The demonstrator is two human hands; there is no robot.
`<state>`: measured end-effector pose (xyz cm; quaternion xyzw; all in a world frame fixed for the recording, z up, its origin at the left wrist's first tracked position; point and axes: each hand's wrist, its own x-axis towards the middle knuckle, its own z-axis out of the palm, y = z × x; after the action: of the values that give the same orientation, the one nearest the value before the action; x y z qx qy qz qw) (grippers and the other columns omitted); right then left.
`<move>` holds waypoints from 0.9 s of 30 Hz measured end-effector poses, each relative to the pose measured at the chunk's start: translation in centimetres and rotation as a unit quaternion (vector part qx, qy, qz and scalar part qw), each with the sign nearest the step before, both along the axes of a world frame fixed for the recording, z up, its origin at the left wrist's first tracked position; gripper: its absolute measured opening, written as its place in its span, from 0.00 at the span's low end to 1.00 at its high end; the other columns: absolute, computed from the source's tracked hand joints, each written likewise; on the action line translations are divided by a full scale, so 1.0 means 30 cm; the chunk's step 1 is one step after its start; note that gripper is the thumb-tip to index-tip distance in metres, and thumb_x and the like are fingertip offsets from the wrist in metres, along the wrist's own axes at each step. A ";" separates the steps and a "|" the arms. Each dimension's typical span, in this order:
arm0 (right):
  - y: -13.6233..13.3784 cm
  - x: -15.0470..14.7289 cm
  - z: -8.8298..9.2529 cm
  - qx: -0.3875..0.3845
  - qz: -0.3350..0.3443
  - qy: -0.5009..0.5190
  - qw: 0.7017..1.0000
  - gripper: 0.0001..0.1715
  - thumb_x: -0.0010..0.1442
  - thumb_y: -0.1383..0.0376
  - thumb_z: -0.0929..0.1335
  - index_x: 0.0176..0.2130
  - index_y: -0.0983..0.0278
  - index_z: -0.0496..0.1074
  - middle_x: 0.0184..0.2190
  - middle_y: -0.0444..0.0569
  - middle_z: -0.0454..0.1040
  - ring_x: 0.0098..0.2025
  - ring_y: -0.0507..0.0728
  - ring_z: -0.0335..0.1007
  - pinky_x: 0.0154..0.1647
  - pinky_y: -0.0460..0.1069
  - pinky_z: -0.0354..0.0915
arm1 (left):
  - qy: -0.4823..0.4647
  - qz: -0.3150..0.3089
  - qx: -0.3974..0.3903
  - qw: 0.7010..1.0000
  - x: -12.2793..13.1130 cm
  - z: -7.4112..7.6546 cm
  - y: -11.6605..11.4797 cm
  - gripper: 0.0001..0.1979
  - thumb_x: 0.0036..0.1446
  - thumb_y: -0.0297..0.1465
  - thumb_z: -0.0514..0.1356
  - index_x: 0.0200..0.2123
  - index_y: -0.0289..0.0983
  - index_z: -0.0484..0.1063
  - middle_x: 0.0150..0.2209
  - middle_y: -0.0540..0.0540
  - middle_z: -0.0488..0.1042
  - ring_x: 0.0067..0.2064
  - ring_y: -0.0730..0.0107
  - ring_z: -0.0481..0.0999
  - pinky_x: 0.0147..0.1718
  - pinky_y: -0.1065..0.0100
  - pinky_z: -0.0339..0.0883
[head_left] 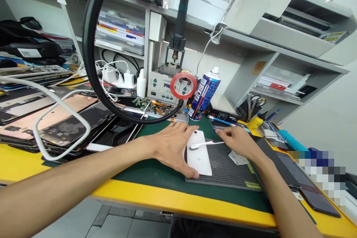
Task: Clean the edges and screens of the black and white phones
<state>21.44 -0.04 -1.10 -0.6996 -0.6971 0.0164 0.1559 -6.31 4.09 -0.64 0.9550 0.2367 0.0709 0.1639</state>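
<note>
Head view: on a shelf behind the bench, stacked clear boxes (pixel 131 47) with flat coloured items inside, too indistinct to name. Below, a shallow tray (pixel 182 116) with small metal parts heaped in it. Near the left end of a grey mat (pixel 225 169), a white phone (pixel 202 156), back up, pale and smooth, with a dark camera lens near the top and a small faint mark lower down. Left hand (pixel 174 147) stretched wide, holding the phone between thumb at the lower edge and forefinger at the top. Right hand (pixel 240 139) closed on a white brush (pixel 205 144), its head over the phone's back, apparently touching.
</note>
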 end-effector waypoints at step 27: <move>-0.043 0.005 0.060 -0.196 0.060 0.123 0.971 0.31 0.57 0.42 0.67 0.20 0.63 0.61 0.18 0.40 0.56 0.22 0.50 0.49 0.22 0.46 0.49 | 0.031 -0.006 0.019 0.999 -0.034 -0.003 0.028 0.60 0.40 0.69 0.54 0.68 0.39 0.47 0.62 0.36 0.61 0.62 0.43 0.60 0.59 0.52 0.54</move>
<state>21.58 -1.33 0.71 -0.6658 -0.6968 0.2480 0.0984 -7.33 4.94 -0.73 0.9611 0.2349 0.0450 0.1383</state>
